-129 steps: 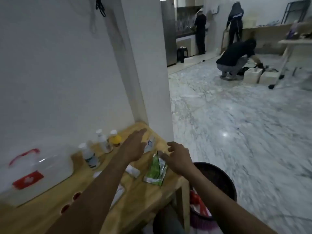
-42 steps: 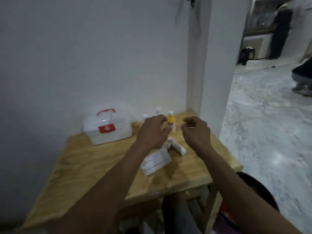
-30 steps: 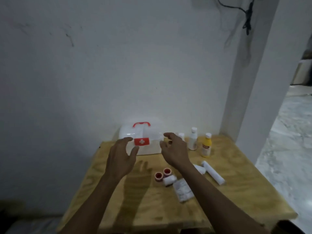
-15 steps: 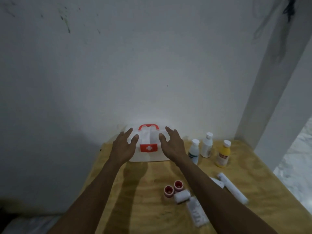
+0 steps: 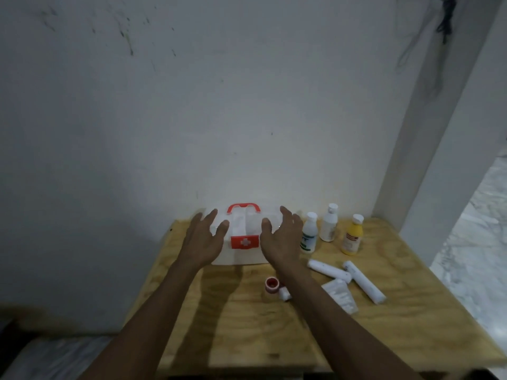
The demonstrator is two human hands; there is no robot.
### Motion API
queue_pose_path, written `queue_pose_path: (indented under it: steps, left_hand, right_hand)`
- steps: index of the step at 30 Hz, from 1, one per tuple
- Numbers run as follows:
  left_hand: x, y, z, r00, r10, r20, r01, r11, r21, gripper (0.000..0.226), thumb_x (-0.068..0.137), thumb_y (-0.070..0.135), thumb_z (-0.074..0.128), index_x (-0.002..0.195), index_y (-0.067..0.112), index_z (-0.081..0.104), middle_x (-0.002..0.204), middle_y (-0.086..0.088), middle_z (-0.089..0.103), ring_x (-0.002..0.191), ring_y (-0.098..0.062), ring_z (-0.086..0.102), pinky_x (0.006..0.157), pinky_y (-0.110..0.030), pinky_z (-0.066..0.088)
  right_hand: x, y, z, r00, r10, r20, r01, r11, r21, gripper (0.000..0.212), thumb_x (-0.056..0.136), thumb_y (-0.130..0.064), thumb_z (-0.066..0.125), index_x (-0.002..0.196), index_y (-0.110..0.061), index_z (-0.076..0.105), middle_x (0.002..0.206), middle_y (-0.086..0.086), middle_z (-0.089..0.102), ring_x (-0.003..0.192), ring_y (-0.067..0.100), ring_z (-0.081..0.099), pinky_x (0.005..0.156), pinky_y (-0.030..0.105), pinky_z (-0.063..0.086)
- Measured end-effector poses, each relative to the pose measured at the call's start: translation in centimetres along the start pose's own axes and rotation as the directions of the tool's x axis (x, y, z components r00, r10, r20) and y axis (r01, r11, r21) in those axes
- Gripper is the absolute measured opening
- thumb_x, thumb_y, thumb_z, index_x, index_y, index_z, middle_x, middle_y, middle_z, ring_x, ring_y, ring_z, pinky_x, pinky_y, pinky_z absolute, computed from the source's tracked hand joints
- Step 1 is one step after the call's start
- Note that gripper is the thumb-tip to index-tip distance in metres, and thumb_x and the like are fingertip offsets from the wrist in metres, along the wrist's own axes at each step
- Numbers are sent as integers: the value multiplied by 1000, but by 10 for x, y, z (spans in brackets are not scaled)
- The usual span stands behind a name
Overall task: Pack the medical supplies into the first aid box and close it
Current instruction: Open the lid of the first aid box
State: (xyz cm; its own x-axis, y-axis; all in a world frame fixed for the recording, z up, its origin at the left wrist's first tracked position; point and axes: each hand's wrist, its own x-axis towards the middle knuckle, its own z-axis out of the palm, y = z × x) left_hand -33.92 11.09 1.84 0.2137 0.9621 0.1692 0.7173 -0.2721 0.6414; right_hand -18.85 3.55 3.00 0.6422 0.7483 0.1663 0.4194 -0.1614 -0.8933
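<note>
A white first aid box with a red handle and red cross clasp stands shut at the back of the wooden table, against the wall. My left hand is at its left end and my right hand at its right end, both with fingers spread and nothing held. Two white bottles and a yellow bottle stand right of the box. Two white rolls, a flat packet and a red tape roll lie in front.
A white wall rises directly behind the table. A white pillar stands at the table's back right corner, with marble floor beyond it. A dark cable hangs high on the pillar.
My view swung from the room to the table. Both hands left the loose supplies and reached forward to the two ends of the first aid box.
</note>
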Motion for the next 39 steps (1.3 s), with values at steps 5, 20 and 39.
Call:
queue_pose_path:
  steps: [5, 20, 39]
  left_hand:
    - [26, 16, -3, 999, 41, 7, -41, 996, 75, 59, 97, 55, 32, 150, 30, 29, 163, -5, 17, 149, -29, 16, 118, -51, 17]
    - [38, 11, 10, 990, 107, 96, -131, 947, 292, 54, 100, 51, 22, 150, 34, 29, 163, -1, 14, 151, -27, 10, 120, -47, 7]
    - [46, 1, 11, 983, 131, 128, -158, 961, 225, 54, 98, 55, 24, 149, 36, 30, 163, 0, 15, 150, -28, 12, 120, -50, 11]
  right_hand:
    - [-32, -23, 26, 887, 454, -79, -360, 790, 497, 65, 87, -28, 69, 140, -23, 31, 144, 9, 37, 126, 33, 47, 99, 49, 51]
    - [-34, -14, 63, 706, 694, 141, -579, 451, 679, 42, 86, -36, 72, 118, -12, 61, 120, 7, 66, 93, 21, 58, 93, 43, 53]
    - [-27, 10, 12, 949, -235, 211, 249, 968, -40, 41, 85, -28, 74, 124, -16, 65, 118, 3, 67, 98, 16, 64, 93, 27, 51]
